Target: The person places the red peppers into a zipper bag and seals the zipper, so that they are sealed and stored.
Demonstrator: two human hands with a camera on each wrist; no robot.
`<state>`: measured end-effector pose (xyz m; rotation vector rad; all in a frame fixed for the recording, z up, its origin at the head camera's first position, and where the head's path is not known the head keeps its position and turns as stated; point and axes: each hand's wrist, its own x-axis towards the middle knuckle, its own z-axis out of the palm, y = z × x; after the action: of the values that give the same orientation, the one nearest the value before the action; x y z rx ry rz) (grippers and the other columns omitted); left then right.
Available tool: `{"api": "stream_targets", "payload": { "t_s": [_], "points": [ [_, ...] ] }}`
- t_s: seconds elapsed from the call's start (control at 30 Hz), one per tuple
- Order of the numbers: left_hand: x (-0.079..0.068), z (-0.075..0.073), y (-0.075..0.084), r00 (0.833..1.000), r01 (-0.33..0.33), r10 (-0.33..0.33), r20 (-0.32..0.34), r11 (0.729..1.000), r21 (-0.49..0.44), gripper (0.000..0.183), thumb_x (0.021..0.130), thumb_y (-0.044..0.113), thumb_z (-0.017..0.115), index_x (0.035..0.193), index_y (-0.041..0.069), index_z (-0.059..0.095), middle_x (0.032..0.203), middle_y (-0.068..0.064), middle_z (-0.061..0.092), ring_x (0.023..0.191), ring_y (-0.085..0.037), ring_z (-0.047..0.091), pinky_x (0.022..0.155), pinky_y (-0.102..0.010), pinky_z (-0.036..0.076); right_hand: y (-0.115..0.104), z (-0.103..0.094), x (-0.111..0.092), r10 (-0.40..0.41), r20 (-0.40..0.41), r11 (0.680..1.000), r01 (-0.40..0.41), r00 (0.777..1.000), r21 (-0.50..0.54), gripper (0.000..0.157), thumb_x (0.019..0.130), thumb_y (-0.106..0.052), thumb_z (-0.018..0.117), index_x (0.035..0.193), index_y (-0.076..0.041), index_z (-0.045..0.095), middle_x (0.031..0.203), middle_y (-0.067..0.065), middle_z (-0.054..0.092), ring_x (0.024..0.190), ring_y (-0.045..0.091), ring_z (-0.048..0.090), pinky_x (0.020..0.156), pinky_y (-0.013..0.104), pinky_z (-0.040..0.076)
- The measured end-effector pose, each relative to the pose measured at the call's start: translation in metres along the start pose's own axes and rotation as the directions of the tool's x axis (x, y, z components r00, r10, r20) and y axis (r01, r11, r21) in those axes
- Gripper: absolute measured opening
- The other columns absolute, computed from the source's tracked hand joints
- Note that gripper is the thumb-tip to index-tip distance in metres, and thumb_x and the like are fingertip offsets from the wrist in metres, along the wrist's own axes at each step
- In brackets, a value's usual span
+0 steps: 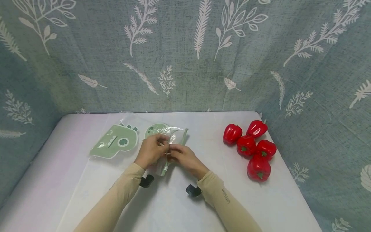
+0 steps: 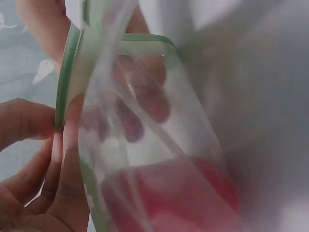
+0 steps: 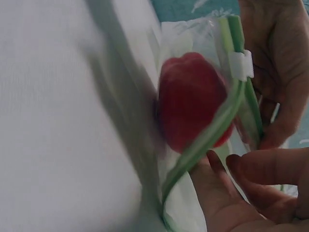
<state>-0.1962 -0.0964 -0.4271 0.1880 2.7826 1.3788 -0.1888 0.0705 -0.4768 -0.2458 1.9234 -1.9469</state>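
Observation:
A clear zip bag [image 1: 177,138] with a green-edged mouth stands between my hands, and a red bell pepper [image 3: 190,99] lies inside it. With thumb and fingers my left hand [image 1: 150,150] pinches the green rim [image 2: 63,92] on one side. My right hand [image 1: 186,158] is at the mouth, thumb and fingers about the other wall; some of its fingers [image 2: 157,104] show through the plastic in the left wrist view. The white slider [image 3: 240,65] sits at one end of the parted zip. In the head view, the hands hide most of the pepper.
Several red bell peppers [image 1: 259,167] are grouped at the table's right. Left of the hands lies another clear bag with a green cartoon animal face [image 1: 117,140]. Patterned cloth [image 1: 179,80] hangs behind the white table [image 1: 220,199].

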Motion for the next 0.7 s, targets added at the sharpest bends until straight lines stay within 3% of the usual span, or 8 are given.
{"api": "stream_targets", "payload": {
  "t_s": [0.2, 0.4, 0.7],
  "points": [
    [0.001, 0.0, -0.006, 1.0, -0.008, 0.007, -0.017, 0.998, -0.065, 0.024, 0.088, 0.007, 0.068, 0.111, 0.001, 0.072, 0.09, -0.009, 0.07, 0.071, -0.017, 0.068, 0.059, -0.028, 0.058, -0.009, -0.005, -0.005, -0.046, -0.041, 0.999, 0.047, 0.998, 0.004, 0.039, 0.1, -0.002, 0.056, 0.138, 0.003, 0.056, 0.13, 0.019, 0.065, 0.114, 0.033, 0.066, 0.094, 0.037, 0.055],
    [0.001, -0.002, -0.009, 1.0, 0.007, -0.009, -0.017, 0.995, -0.095, 0.023, 0.089, 0.008, 0.066, 0.111, 0.002, 0.072, 0.09, -0.009, 0.07, 0.067, -0.016, 0.068, 0.059, -0.028, 0.058, -0.019, -0.015, -0.012, -0.054, -0.092, 0.988, 0.041, 0.994, -0.147, 0.042, 0.101, -0.013, 0.058, 0.141, 0.0, 0.055, 0.133, 0.021, 0.062, 0.113, 0.029, 0.066, 0.093, 0.041, 0.056],
    [0.001, -0.004, -0.013, 0.999, 0.045, -0.047, -0.013, 0.99, -0.133, 0.026, 0.089, 0.007, 0.066, 0.113, 0.001, 0.071, 0.093, -0.01, 0.069, 0.076, -0.018, 0.066, 0.062, -0.028, 0.06, -0.035, -0.035, -0.03, -0.085, -0.242, 0.897, -0.031, 0.967, -0.44, 0.045, 0.101, -0.032, 0.061, 0.143, -0.017, 0.056, 0.13, -0.003, 0.066, 0.116, 0.022, 0.064, 0.09, 0.043, 0.055]
  ]
}}
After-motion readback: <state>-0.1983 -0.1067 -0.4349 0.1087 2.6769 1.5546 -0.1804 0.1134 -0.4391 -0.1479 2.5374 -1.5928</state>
